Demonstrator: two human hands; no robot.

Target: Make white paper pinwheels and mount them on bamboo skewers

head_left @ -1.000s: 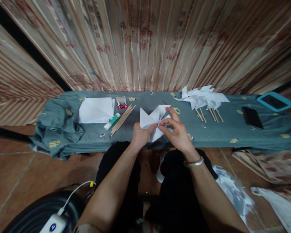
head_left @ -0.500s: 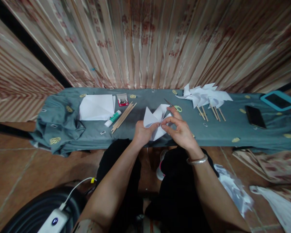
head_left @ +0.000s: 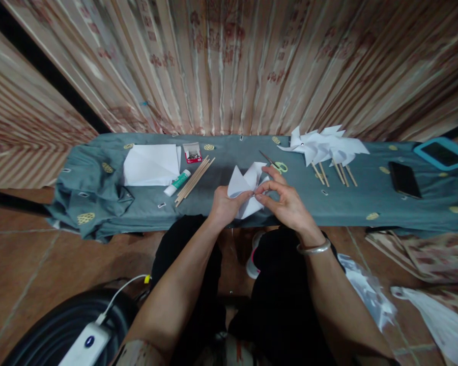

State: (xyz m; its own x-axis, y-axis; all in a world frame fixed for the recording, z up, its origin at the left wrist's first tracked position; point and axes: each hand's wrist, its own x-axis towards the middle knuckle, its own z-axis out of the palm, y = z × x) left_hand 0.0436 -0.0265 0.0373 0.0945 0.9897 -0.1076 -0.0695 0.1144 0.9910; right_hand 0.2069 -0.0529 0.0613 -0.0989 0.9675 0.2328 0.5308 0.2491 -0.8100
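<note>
A white paper pinwheel (head_left: pixel 241 184) with folded blades is held over the front edge of the cloth-covered bench (head_left: pixel 351 201). My left hand (head_left: pixel 226 206) grips its left side, the thumb pressed near the centre. With thumb and forefinger, my right hand (head_left: pixel 284 201) pinches at the pinwheel's middle; what sits between those fingertips is too small to make out. Just behind the right fingers lie scissors (head_left: pixel 280 166) with pale green handles. To the left are wooden sticks (head_left: pixel 194 182), a glue stick (head_left: pixel 177 183) and a small red box (head_left: pixel 192 153) of metal pins.
A stack of white paper (head_left: pixel 151 165) lies at left. Several finished pinwheels (head_left: pixel 328 145) on sticks are piled at the back right. Further right are a black phone (head_left: pixel 404 179) and a blue-framed tablet (head_left: pixel 442 153). A curtain (head_left: pixel 221 66) hangs behind the bench.
Both hands keep their hold on the pinwheel at nearly the same spot. The view has shifted slightly, and the right fingers have barely moved at the centre.
</note>
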